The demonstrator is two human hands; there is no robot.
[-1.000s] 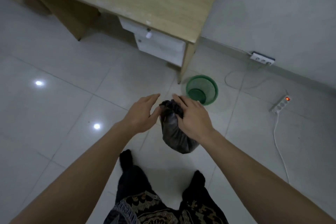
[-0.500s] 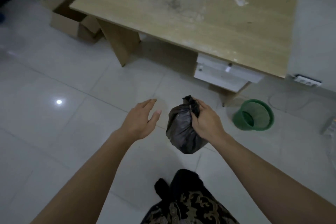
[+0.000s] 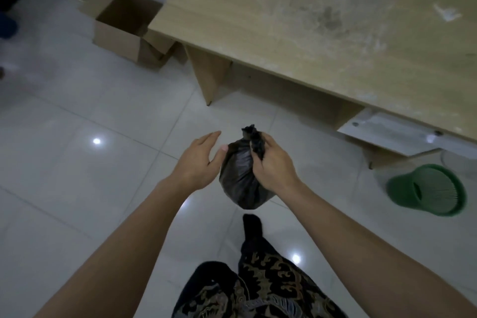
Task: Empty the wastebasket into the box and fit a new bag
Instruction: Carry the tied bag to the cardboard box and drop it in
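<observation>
A full black trash bag hangs above the floor, its twisted neck gripped in my right hand. My left hand is open just left of the bag, thumb close to its side. The green mesh wastebasket sits on the floor at the right, with no bag inside it. An open cardboard box stands on the floor at the upper left, beside the desk's left end.
A light wooden desk fills the upper right, with a leg panel and a white drawer unit under it. White floor tiles stretch between me and the box. My patterned trousers and dark socks show at the bottom.
The view has swung left: the wastebasket slid to the right edge and the cardboard box came fully into view. My left hand let go of the bag's neck; the right hand keeps holding it.
</observation>
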